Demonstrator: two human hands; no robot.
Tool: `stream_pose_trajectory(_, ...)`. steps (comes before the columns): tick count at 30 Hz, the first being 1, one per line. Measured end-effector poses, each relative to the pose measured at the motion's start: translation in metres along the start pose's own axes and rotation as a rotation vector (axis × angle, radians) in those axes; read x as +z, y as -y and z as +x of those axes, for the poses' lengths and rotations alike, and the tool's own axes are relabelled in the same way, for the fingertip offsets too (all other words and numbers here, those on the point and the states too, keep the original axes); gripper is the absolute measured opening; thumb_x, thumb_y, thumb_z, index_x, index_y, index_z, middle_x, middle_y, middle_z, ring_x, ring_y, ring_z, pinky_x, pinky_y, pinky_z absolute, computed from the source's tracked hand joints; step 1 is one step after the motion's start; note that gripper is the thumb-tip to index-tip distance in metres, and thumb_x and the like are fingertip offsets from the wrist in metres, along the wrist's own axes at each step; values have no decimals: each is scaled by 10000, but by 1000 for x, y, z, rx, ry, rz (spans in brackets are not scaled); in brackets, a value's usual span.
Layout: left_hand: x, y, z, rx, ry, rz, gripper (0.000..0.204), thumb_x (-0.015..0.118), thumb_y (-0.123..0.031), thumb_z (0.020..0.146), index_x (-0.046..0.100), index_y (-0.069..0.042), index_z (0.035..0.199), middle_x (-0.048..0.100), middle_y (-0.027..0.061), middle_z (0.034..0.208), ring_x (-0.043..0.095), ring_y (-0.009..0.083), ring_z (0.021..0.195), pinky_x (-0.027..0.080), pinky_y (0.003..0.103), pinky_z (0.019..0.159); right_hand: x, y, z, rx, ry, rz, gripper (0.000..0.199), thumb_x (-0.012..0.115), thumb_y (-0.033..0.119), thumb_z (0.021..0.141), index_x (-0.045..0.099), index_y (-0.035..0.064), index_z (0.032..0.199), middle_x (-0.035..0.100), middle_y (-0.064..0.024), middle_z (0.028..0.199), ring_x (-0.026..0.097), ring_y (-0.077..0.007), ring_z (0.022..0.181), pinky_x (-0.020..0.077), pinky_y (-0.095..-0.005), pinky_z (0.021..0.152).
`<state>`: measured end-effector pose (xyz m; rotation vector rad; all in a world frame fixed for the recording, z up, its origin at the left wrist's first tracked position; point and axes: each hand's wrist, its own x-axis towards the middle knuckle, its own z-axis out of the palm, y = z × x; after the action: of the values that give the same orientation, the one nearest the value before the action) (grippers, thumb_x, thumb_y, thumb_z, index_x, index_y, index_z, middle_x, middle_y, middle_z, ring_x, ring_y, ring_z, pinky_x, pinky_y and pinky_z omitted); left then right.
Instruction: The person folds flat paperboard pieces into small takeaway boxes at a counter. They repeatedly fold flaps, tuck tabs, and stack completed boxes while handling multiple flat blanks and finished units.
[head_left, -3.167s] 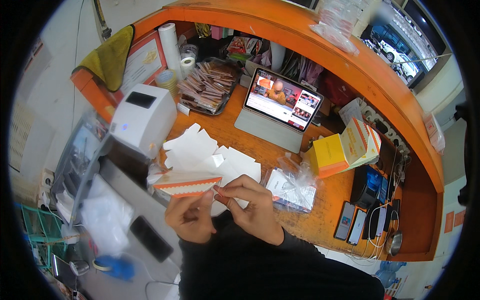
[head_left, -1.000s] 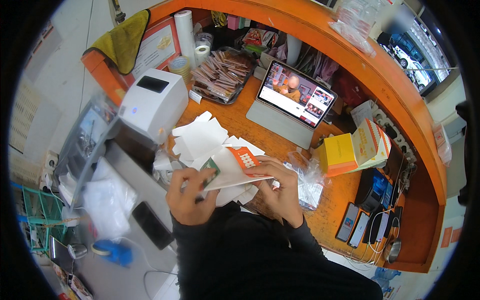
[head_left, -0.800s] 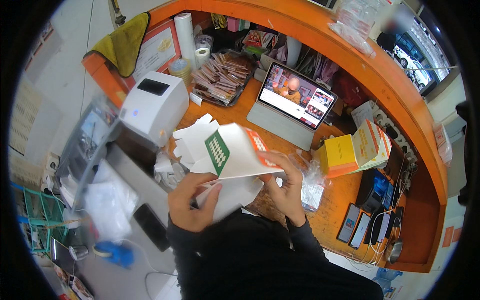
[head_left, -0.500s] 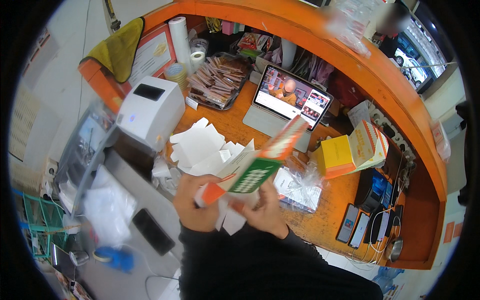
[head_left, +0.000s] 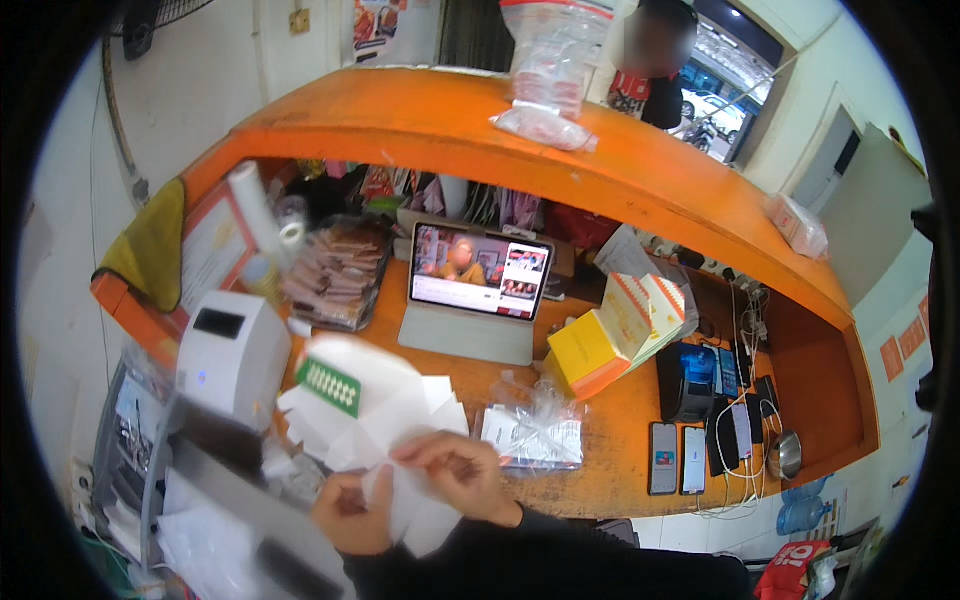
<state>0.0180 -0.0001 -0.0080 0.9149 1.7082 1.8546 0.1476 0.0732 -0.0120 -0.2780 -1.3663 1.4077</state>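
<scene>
A partly folded paper box (head_left: 350, 425) lies before me, its white inside facing up and a green patterned patch showing on one flap. My left hand (head_left: 352, 515) pinches its near edge between thumb and fingers. On the right, my right hand (head_left: 462, 475) is closed on a white flap (head_left: 415, 515) of the same box, fingers bent. More white cardboard (head_left: 437, 400) lies behind it on the orange counter (head_left: 470, 378). The fingertips partly cover the folds.
Beyond the box stands a tablet (head_left: 475, 275) playing video. A yellow box (head_left: 590, 350) and plastic-wrapped packs (head_left: 535, 440) lie right. Left are a white label printer (head_left: 230, 350) and a tray of brown packets (head_left: 340, 265). Phones (head_left: 663, 458) with cables lie far right. A person (head_left: 650, 60) stands beyond the counter.
The box has turned from its printed orange and green side to its white inside and come lower. Both hands have shifted down and my view has tilted up and rightward.
</scene>
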Motion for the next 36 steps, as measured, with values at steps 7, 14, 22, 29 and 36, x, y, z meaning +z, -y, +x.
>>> stream_pose_trajectory(7, 1, -4, 4, 532, 160, 331, 187, 767, 51, 673, 681, -37, 814, 711, 130, 831, 703, 252, 764, 546, 302, 692, 6, 2, 1, 261, -123, -20, 365, 589, -49, 903, 478, -7, 1248, 583, -118, 1215, 591, -172, 1128, 512, -329, 952)
stream_pose_trajectory(14, -1, -12, 5, 441, 150, 307, 161, 757, 76, 678, 682, -15, 787, 704, 125, 798, 697, 237, 736, 537, 300, 691, -21, 0, 6, 208, -3, -188, 216, 569, -46, 915, 606, -12, 1125, 656, -99, 1078, 622, -165, 1078, 511, -290, 888)
stream_pose_trajectory(22, -5, -6, 9, 433, 131, 342, 154, 764, 57, 677, 678, -34, 767, 708, 123, 785, 694, 256, 727, 533, 315, 689, -127, -17, -16, 221, 197, -1643, 591, 730, 203, 818, 498, 144, 1358, 489, -202, 1351, 455, -379, 1270, 347, -479, 1090)
stream_pose_trajectory(29, 5, -3, 11, 436, 239, 355, 149, 770, 65, 684, 666, -23, 744, 702, 124, 768, 693, 231, 713, 533, 297, 671, -167, -17, -51, 458, 260, -1732, 618, 741, 373, 800, 525, 154, 1336, 509, -176, 1260, 477, -363, 1205, 387, -464, 1011)
stream_pose_trajectory(36, 15, 0, 15, 408, 294, 372, 118, 769, 70, 721, 668, 24, 762, 693, 128, 786, 694, 171, 710, 550, 250, 667, -173, 16, -48, 717, 459, -1860, 527, 714, 426, 803, 627, 95, 1204, 661, -152, 1013, 622, -325, 956, 467, -484, 806)
